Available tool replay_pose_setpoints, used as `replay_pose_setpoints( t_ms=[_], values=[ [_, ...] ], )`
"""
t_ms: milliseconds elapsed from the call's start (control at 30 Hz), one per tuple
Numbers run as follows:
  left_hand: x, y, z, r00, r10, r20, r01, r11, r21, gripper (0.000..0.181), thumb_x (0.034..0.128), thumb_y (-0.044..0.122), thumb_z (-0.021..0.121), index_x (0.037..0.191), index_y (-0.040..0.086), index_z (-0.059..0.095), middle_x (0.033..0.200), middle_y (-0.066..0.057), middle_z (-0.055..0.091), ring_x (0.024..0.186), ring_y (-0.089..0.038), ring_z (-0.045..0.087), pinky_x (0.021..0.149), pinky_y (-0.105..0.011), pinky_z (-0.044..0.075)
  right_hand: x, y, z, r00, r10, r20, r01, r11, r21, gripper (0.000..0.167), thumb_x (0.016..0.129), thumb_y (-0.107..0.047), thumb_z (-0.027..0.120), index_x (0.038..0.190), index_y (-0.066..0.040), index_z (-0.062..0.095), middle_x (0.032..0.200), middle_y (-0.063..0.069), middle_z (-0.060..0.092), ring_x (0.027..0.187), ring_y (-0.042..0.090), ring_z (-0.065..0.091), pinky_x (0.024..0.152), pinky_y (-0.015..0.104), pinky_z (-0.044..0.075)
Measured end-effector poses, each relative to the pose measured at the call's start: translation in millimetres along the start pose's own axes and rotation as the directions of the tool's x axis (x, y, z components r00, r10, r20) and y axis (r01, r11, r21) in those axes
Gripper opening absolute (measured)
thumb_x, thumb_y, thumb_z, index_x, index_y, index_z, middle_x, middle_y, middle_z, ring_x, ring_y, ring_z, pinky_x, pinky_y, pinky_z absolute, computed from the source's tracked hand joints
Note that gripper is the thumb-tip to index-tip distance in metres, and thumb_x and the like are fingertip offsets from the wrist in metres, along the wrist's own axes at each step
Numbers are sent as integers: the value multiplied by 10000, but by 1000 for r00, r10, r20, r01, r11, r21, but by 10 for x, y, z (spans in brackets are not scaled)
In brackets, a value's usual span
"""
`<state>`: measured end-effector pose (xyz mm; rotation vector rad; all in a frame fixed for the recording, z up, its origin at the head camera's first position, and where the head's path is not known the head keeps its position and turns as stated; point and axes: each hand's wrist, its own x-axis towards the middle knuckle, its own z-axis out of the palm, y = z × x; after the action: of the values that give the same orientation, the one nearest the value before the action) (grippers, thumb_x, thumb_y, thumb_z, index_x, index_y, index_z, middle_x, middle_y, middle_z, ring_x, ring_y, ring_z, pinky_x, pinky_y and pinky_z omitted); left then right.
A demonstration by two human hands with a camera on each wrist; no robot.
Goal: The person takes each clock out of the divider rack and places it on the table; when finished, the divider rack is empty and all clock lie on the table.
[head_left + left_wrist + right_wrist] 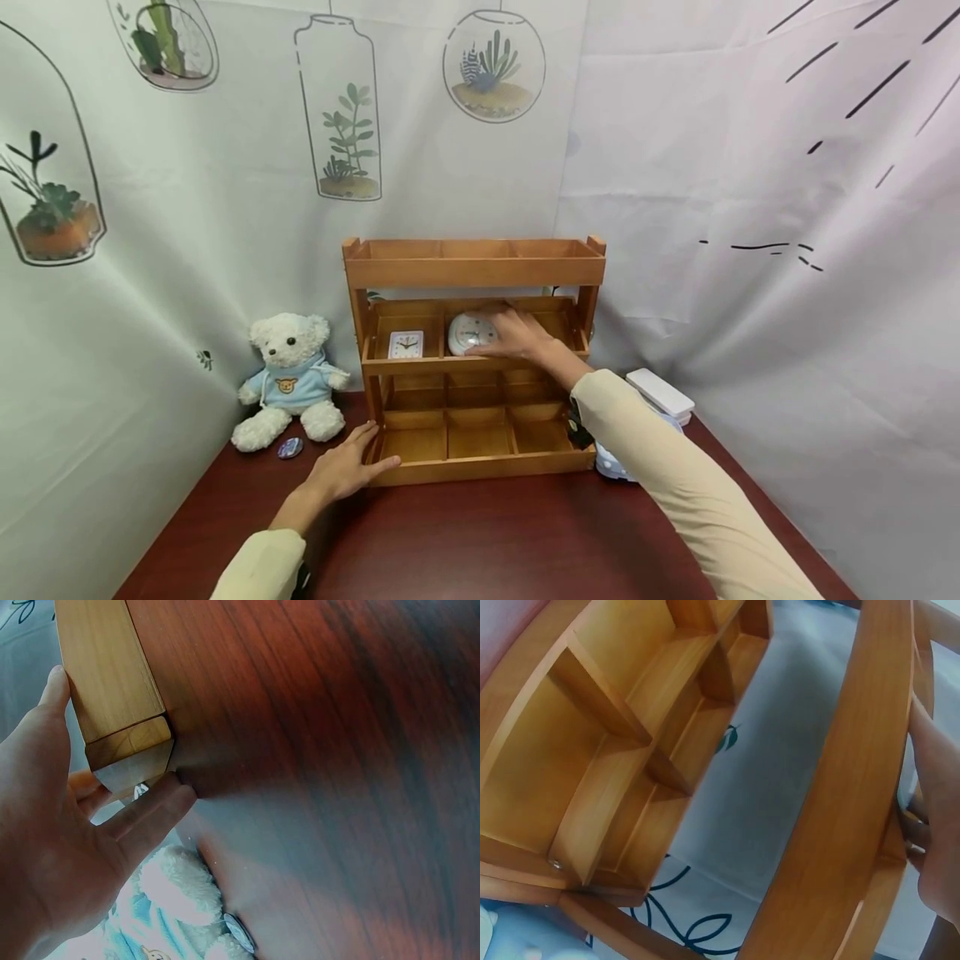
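A wooden tiered shelf (477,272) with divided compartments stands on the table. My right hand (517,333) grips a round white clock (465,335) in the middle compartment of its middle tier, thumb low and fingers over the top. A square white clock (406,344) leans in the compartment to the left. At the shelf's lower left corner, my left hand (341,468) rests with fingers extended. The left wrist view shows its thumb on the wooden edge and other fingers at the end. In the right wrist view, shelf boards hide most of the right hand (939,840).
A white teddy bear (288,379) in a blue top sits left of the shelf, with a small round badge (290,447) by its feet. Right of the shelf are a white box (660,392) and a light blue dotted item (611,465), partly behind my right arm.
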<state>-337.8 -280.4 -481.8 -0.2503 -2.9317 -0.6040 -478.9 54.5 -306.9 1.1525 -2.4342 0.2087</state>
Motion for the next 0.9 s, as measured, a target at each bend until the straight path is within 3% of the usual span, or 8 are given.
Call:
replay_pose_setpoints(
  t_ms=[133, 333, 367, 567, 667, 900],
  values=[
    [17, -12, -4, 1000, -8, 0, 8, 1000, -7, 924, 924, 657, 665, 1550, 9, 461, 1625, -183, 392, 881, -266, 687, 740, -519, 539, 12, 17, 1, 1000, 9, 1, -9, 1000, 16, 799, 901, -606, 741, 1529, -156, 536, 1512, 84, 562, 1343, 275, 560, 1165, 464, 364],
    [18, -19, 5, 1000, -17, 6, 17, 1000, -15, 918, 924, 646, 671, 1553, 11, 459, 1627, -183, 387, 745, -198, 631, 645, -452, 506, -35, 10, 19, 998, 44, -32, -43, 998, 50, 898, 874, -647, 744, 1583, -189, 440, 1445, 99, 601, 1091, 243, 685, 960, 434, 533],
    [26, -14, 4, 1000, -15, 5, 16, 1000, -13, 918, 924, 649, 669, 1553, 14, 459, 1628, -181, 387, 755, -202, 636, 650, -451, 507, -39, 9, 11, 998, 49, -50, -46, 997, 57, 913, 852, -642, 772, 1577, -189, 451, 1419, 105, 613, 1068, 250, 689, 912, 435, 555],
    [49, 1, 9, 1000, -4, -11, 4, 1000, -2, 907, 927, 663, 655, 1550, 28, 473, 1626, -161, 398, 929, -300, 693, 736, -507, 532, -34, 12, -14, 983, 6, -181, 3, 999, 51, 932, 729, -573, 911, 1494, -162, 572, 1361, 104, 589, 1199, 272, 596, 939, 426, 548],
    [37, -11, 4, 1000, -11, -16, 11, 1000, 0, 911, 923, 673, 651, 1549, 33, 477, 1628, -152, 398, 1007, -352, 695, 783, -550, 533, -22, 1, -16, 979, -20, -205, 33, 998, 60, 896, 726, -523, 933, 1471, -154, 599, 1347, 113, 580, 1211, 275, 575, 952, 430, 537],
    [13, -36, 20, 1000, -10, -4, 10, 1000, 1, 938, 912, 698, 644, 1547, 28, 477, 1624, -163, 399, 987, -343, 697, 782, -560, 532, -41, -4, 30, 970, -37, -240, 73, 987, 143, 859, 697, -412, 982, 1429, -117, 641, 1342, 140, 570, 1214, 303, 543, 969, 448, 511]
  ],
)
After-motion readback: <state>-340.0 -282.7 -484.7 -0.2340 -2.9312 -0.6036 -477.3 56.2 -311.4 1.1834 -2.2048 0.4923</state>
